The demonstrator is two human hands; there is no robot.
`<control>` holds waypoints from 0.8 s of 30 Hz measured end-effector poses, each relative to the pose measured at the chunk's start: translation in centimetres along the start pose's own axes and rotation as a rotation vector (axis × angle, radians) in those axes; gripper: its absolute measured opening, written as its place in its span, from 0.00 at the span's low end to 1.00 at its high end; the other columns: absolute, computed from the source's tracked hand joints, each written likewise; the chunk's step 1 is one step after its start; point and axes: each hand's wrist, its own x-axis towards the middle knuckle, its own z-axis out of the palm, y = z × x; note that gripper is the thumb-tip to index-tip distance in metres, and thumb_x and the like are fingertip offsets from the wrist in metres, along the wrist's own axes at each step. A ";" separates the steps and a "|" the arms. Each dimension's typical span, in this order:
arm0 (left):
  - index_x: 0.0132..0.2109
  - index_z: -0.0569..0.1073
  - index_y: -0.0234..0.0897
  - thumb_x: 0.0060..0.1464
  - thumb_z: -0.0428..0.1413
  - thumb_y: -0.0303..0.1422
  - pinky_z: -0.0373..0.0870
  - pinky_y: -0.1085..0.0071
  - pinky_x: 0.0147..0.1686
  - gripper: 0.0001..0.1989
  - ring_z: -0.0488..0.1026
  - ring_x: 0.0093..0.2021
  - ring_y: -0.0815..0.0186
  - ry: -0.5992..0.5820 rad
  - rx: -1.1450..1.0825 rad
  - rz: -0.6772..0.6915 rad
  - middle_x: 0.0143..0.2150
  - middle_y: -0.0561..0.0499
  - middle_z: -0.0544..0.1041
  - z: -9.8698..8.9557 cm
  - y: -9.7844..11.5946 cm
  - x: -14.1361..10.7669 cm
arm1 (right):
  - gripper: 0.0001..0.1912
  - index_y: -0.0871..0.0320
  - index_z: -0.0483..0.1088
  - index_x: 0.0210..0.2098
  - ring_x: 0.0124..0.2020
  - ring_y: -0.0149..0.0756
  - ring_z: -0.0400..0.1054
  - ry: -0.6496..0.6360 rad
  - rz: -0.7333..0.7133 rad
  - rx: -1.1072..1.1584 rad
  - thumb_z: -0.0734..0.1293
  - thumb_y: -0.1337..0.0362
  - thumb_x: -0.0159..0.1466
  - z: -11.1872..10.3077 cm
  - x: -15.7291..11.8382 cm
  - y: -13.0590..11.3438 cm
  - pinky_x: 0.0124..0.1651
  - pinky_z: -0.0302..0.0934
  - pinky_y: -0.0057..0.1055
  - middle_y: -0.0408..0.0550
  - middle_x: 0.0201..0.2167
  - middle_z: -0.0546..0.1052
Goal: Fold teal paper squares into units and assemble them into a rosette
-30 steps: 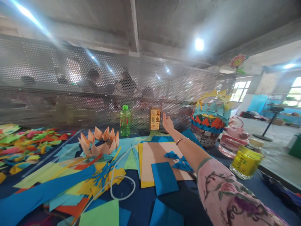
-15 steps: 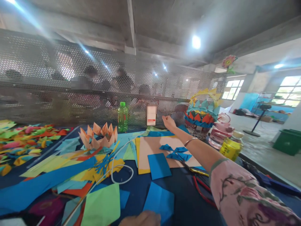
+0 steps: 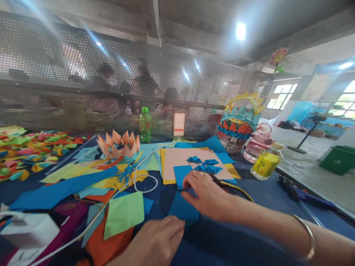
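My left hand (image 3: 159, 238) is at the bottom of the view, its fingers pressed together at the near edge of a sheet of blue paper (image 3: 181, 207). Just above that sheet hovers my right hand (image 3: 206, 195), thumb and fingers apart, with nothing visible between them. It partly covers a smaller blue paper piece (image 3: 180, 175). Beyond it, several folded blue paper pieces (image 3: 209, 167) rest on a pale pink sheet (image 3: 174, 157). Scissors (image 3: 238, 187) with yellow on the handle lie partly behind my right hand.
A peach ring of folded paper points (image 3: 119, 147) and loose coloured sheets (image 3: 126, 212) lie left, crossed by a white cable (image 3: 145, 192). At the back stand a green bottle (image 3: 145, 127), a phone (image 3: 179, 123) and a paper basket (image 3: 235, 136). A yellow-labelled bottle (image 3: 266, 164) is at right.
My right hand has come back from near the phone to above the blue sheet. My left hand has moved further into view, and the view has tilted down.
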 end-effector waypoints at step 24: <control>0.47 0.73 0.30 0.56 0.39 0.15 0.73 0.69 0.35 0.22 0.75 0.41 0.61 -0.037 0.032 0.051 0.43 0.45 0.80 -0.2 -0.4 1.2 | 0.16 0.56 0.62 0.48 0.48 0.53 0.61 0.035 0.114 0.060 0.64 0.65 0.60 3.2 -4.9 0.4 0.52 0.55 0.56 0.55 0.46 0.68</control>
